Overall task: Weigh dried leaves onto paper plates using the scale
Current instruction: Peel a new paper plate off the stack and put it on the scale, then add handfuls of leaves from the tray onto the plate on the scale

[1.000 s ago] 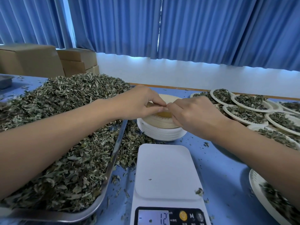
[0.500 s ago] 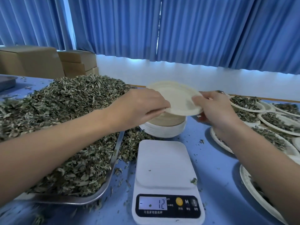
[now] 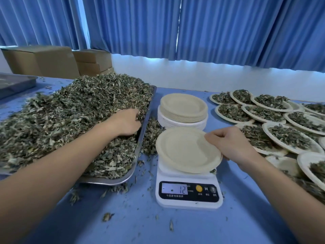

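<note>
Dried leaves have not reached the nearest plate yet; they lie heaped on a metal tray filling the left of the frame. At lower centre the scale shows a minus sign and 12. An empty paper plate sits over its platform, and the right hand pinches the plate's right rim between thumb and fingers. The reading suggests the plate is not yet resting with its full weight. Left of centre, the left hand is sunk in the heap, fingers curled round a clump. The step in hand looks like setting the plate and gathering a first handful. Next, the plate should be released flat and the leaves dropped on it until the reading is right. Beyond the scale stands a stack of plates; at right, filled plates overlap. Crumbs litter the blue table. Cardboard boxes sit upper left, and blue curtains hang above a white wall.
</note>
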A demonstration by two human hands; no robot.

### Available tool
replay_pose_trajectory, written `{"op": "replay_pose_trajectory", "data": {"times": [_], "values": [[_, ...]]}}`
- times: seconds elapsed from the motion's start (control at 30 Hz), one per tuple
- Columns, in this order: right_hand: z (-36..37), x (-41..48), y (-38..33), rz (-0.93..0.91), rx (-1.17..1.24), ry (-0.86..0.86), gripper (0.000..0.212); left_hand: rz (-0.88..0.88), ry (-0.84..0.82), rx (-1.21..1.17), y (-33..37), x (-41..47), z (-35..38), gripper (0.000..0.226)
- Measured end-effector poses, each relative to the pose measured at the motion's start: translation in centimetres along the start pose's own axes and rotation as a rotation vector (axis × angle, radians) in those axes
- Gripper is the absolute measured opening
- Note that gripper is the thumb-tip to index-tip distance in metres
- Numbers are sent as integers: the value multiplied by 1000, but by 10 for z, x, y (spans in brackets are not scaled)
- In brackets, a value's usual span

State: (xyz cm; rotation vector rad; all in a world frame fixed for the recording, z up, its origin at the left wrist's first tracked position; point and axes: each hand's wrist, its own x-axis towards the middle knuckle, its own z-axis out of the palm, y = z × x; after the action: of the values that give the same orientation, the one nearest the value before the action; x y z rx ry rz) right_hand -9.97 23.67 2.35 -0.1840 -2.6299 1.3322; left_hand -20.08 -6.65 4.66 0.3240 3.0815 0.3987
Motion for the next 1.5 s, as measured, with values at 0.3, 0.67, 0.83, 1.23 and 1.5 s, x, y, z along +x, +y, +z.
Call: {"op": "replay_pose_trajectory", "data": {"times": [0.3,0.67,0.83,1.23,1.5], "values": [[-4,6,20,10,67,224,45,96,-206,168,-9,0,-1,45],[0,4,26,5,-2,162,44,-1,-427,385,2,-18,-23,70],[0,2,24,-16,-32,169,46,72,-316,378,18,-22,-19,64],[1,2,26,-15,-36,173,47,-68,96,49,0,-8,-16,62],[2,3,28,-17,-27,178,45,-78,325,-181,2,-7,-16,59]]}}
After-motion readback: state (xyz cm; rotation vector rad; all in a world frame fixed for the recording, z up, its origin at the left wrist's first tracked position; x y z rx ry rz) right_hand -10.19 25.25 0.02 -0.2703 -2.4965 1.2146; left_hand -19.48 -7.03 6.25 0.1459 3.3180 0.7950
